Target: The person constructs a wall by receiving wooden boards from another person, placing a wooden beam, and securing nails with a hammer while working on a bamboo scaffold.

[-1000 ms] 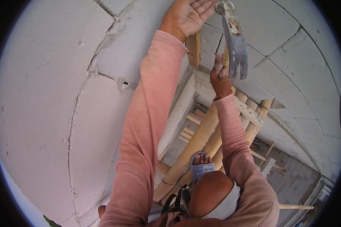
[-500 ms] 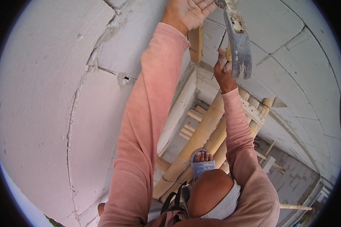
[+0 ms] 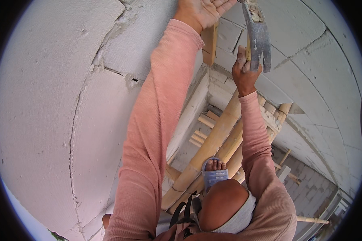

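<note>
My left hand (image 3: 203, 12) is raised at the top edge, palm showing, fingers stretched out, beside the light concrete block wall (image 3: 96, 104). A wooden board (image 3: 209, 48) stands just below it. My right hand (image 3: 245, 70) grips the yellowish handle of a claw hammer (image 3: 256, 34), whose worn grey, paint-spotted head points up toward my left hand's fingertips; the hammer face is partly cut off by the frame edge. Whether my left fingers touch anything out of view, I cannot tell.
Below me are bamboo poles (image 3: 215, 136) lashed as a platform, with my sandalled foot (image 3: 215, 172) on them and my bent knee nearer. Block walls with mortar joints rise on both sides, a concrete beam (image 3: 189, 114) runs lower down, and more poles show lower right.
Both hands have moved gradually higher in the view. My right hand and the hammer have also shifted a little to the right.
</note>
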### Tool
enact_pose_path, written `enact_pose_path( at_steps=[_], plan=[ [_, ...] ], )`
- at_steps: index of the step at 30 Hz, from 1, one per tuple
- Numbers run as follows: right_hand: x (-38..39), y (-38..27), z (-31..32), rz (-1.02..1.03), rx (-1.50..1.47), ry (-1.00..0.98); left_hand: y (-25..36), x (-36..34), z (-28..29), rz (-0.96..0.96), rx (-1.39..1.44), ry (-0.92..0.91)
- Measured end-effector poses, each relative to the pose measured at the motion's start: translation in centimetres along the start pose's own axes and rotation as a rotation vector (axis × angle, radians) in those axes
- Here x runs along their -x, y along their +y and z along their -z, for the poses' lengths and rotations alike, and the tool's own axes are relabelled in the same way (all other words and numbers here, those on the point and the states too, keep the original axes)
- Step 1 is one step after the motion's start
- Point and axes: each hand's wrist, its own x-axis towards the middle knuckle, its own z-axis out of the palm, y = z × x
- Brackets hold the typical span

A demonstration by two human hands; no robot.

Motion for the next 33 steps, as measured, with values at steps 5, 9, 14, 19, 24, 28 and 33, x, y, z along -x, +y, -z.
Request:
enact_pose_path(
  at_steps=[5,9,14,19,24,28,33],
  plan=[
    [-1.0,0.3,-0.9,0.023,0.028,-0.117,0.0,0.5,-0.4,-0.035,-0.015,-0.056],
    [-0.4,0.7,-0.6,0.276,0.013,0.073,0.1,0.4,-0.1,-0.041,0.028,-0.06],
    [-0.4,0.9,-0.5,0.027,0.008,-0.046,0.0,0.1,-0.3,-0.022,-0.003,-0.046],
    [-0.8,1.1,-0.8,0.076,0.015,-0.03,0.3,0.4,-0.2,-0.042,-0.021,-0.045],
    [-0.9,1.5,-0.5,0.184,-0.019,0.096,0.0,0.5,-1.0,-0.019,0.012,0.071],
    [-1.4,0.9,-0.3,0.017,0.077,-0.094,0.0,0.3,0.1,-0.029,-0.073,-0.081],
    [-2.2,0.4,0.3,0.002,0.083,-0.12,0.5,0.7,0.2,-0.02,-0.136,-0.127]
  ],
)
